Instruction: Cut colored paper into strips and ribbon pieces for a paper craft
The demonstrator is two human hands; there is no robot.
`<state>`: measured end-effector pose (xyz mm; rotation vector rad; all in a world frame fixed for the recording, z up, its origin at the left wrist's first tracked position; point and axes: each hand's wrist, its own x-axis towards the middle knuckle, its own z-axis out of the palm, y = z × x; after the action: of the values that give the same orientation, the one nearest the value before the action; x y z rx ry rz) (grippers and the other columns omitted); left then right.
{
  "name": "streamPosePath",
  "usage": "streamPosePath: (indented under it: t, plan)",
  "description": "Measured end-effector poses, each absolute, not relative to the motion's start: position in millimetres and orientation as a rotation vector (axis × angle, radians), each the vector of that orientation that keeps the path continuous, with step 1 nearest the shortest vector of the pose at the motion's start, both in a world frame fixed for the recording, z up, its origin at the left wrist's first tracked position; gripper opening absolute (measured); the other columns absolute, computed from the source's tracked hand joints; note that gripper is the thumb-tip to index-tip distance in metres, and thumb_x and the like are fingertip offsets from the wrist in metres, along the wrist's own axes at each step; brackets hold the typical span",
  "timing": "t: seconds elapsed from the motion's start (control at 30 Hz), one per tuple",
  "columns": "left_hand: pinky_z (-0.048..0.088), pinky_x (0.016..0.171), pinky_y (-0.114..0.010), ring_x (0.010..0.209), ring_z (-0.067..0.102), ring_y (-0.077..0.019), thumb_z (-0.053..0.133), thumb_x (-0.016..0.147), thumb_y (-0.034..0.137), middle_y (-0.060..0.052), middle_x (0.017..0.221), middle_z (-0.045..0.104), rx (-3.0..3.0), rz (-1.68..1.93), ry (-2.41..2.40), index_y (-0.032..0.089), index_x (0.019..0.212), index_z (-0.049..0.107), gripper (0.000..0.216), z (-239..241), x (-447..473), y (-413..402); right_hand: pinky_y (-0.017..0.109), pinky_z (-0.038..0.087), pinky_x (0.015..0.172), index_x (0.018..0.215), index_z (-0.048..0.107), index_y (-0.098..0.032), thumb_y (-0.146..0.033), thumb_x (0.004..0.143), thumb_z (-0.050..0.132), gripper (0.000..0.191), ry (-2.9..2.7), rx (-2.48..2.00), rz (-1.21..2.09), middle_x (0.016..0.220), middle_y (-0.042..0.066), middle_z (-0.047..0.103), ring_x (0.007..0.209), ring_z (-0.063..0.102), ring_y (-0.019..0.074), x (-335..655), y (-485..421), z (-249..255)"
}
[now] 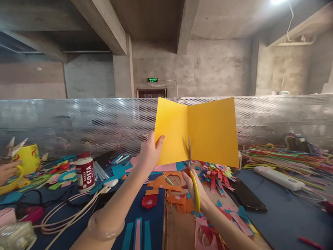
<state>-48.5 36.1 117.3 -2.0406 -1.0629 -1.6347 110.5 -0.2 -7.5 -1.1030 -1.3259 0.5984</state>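
Note:
A yellow sheet of paper (212, 132), creased down its middle, is held upright above the table. My left hand (151, 150) pinches its left edge between thumb and fingers. In my right hand (194, 189) is a pair of scissors (195, 191) with yellow handles, my fingers wrapped round the grips. Its blades point up at the lower end of the crease and overlap the paper there. Below lie orange paper scraps (170, 180) and a red paper flower (149, 201). Blue and pink paper strips (137, 234) are nearer to me.
A Costa bottle (85, 172) and coiled white cable (52, 222) are on the left, a black phone (247, 195) and white power strip (279, 177) on the right. Behind runs a perforated metal partition (104, 121). Another person's hand (9, 172) holds yellow-handled scissors at the far left.

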Motion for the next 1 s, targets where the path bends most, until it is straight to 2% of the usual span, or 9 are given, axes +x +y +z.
streamPosePath:
  t: [0.13,0.33,0.57,0.83,1.0]
  plan:
    - [0.041,0.049,-0.025,0.064,0.062,-0.0203,0.042,0.087,0.039,-0.008,0.072,0.063,-2.055,-1.658,-1.032,0.019,0.085,0.047,0.021,118,-48,33,0.028,0.044,0.064,0.084,0.043,-0.021,-0.048,0.082,0.041,0.028,-1.31,-1.072,0.618,0.077,0.0,0.046,0.073,0.05,0.0165,109,4,-10]
    - [0.041,0.05,-0.025,0.066,0.063,-0.0208,0.042,0.087,0.037,-0.009,0.074,0.063,-2.058,-1.635,-1.062,0.018,0.088,0.048,0.02,118,-46,30,0.025,0.037,0.052,0.076,0.039,-0.022,-0.039,0.081,0.038,0.019,-1.231,-1.146,0.54,0.066,-0.003,0.047,0.057,0.044,0.0131,110,9,-11]
    - [0.039,0.047,-0.025,0.062,0.061,-0.0199,0.042,0.087,0.038,-0.009,0.074,0.063,-2.052,-1.613,-1.076,0.018,0.087,0.047,0.021,116,-45,33,0.024,0.035,0.051,0.07,0.037,-0.022,-0.035,0.079,0.038,0.015,-1.28,-1.19,0.422,0.064,-0.003,0.048,0.056,0.044,0.0128,115,13,-15]
    - [0.042,0.05,-0.026,0.067,0.063,-0.0224,0.042,0.087,0.038,-0.01,0.076,0.064,-2.086,-1.623,-1.093,0.017,0.091,0.047,0.022,115,-44,34,0.025,0.034,0.054,0.067,0.035,-0.022,-0.033,0.078,0.036,0.015,-1.327,-1.177,0.269,0.062,-0.003,0.048,0.058,0.044,0.0133,116,13,-15]
    - [0.044,0.052,-0.026,0.071,0.064,-0.0229,0.042,0.087,0.039,-0.01,0.081,0.064,-2.089,-1.642,-1.07,0.017,0.091,0.048,0.023,113,-44,38,0.024,0.032,0.05,0.065,0.033,-0.022,-0.033,0.078,0.035,0.016,-1.321,-1.187,0.255,0.059,-0.004,0.045,0.053,0.041,0.0121,116,16,-18]
